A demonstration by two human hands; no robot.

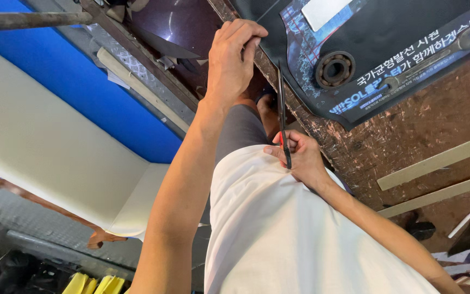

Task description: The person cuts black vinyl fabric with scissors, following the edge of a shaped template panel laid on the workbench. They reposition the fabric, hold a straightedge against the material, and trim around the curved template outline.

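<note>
Your worn wooden workbench (409,136) carries a dark printed sheet (387,32), with a rusty bearing (334,69) and a wrench (436,54) resting on it. Your left hand (234,57) is pinched shut on the sheet's edge at the bench's rim, while your right hand (300,158) is clamped on long black scissors (282,117) pointing up toward that edge. If the left pinch slackens, I judge the sheet could sag and the blade wander toward your fingers.
</note>
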